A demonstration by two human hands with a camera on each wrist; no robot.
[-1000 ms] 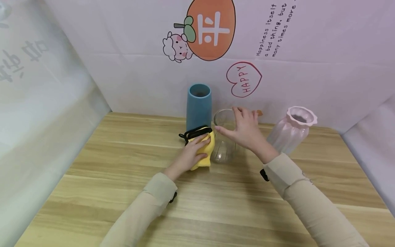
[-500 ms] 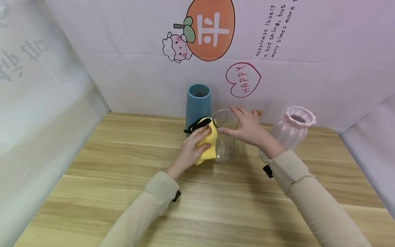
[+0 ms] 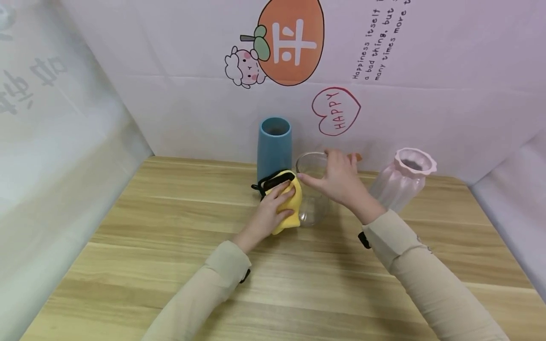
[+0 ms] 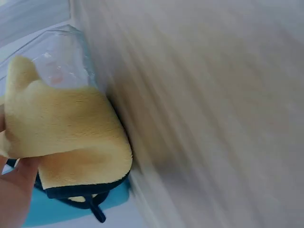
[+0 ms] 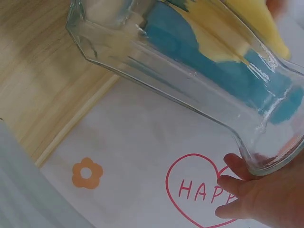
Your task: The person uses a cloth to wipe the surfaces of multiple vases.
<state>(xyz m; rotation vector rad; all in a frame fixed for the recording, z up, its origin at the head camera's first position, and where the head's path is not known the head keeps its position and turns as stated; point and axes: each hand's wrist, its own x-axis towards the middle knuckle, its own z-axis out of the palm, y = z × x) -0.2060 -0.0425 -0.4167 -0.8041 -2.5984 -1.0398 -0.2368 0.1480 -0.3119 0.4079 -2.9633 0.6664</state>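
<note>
A clear glass vase point(image 3: 313, 213) stands on the wooden table. My right hand point(image 3: 343, 182) holds its rim, thumb on the near side and fingers on the far side. My left hand point(image 3: 268, 215) holds a folded yellow cloth point(image 3: 292, 208) with black edging against the vase's left side. In the left wrist view, the fluffy yellow cloth point(image 4: 71, 118) has a black loop hanging from its edge. Through the glass vase point(image 5: 190, 95) in the right wrist view, blue and yellow show. The vase's left side is partly hidden behind the cloth.
A blue vase point(image 3: 274, 151) stands right behind the cloth, close to the back wall. To the right, a pink fluted vase point(image 3: 401, 180) stands partly hidden by the right forearm. A white printed sheet point(image 3: 192, 113) covers the wall behind the table point(image 3: 298, 293).
The left hand has moved the cloth up along the glass vase, then back down, ending slightly further right. The right hand has shifted a little at the rim and back.
</note>
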